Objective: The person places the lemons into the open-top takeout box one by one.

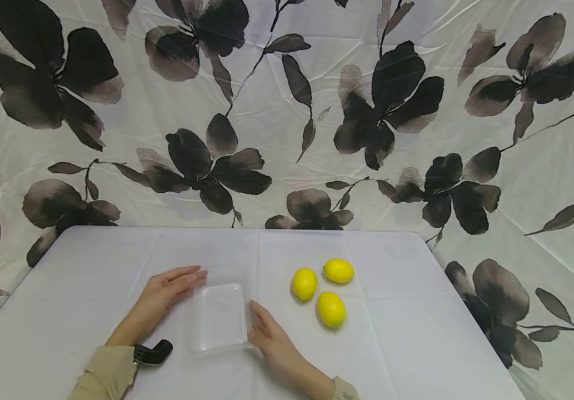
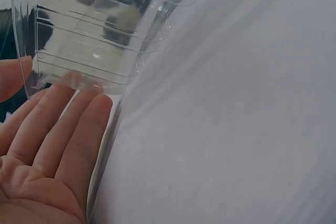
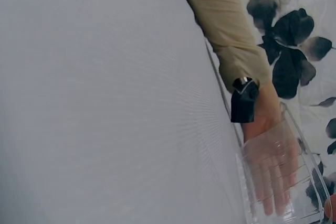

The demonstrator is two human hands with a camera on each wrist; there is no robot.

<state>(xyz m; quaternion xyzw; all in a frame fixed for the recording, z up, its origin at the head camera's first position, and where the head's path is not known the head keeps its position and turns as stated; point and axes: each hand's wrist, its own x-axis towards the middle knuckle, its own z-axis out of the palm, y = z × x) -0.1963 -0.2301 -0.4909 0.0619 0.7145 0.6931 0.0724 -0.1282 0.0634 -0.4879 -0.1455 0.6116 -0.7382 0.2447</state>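
A clear plastic container (image 1: 219, 316) (image 2: 89, 30) rests on the white table between both hands. Along its left side lies my left hand (image 1: 166, 294) (image 2: 52, 156), fingers straight, their tips against the wall; its thumb is by the rim in the left wrist view. At the opposite side, my right hand (image 1: 279, 347) touches the edge with extended fingers and thumb. Only a fingertip of it shows at the right wrist view's corner. Three yellow lemons, one left (image 1: 304, 284), one at the back (image 1: 339, 270) and one in front (image 1: 332, 310), lie right of the container.
The white-covered table (image 1: 407, 344) ends at a straight back edge. Behind it hangs a pale cloth (image 1: 312, 183) printed with dark flowers. A black device (image 1: 154, 353) is strapped on the left wrist, beside the beige sleeve (image 1: 109, 371).
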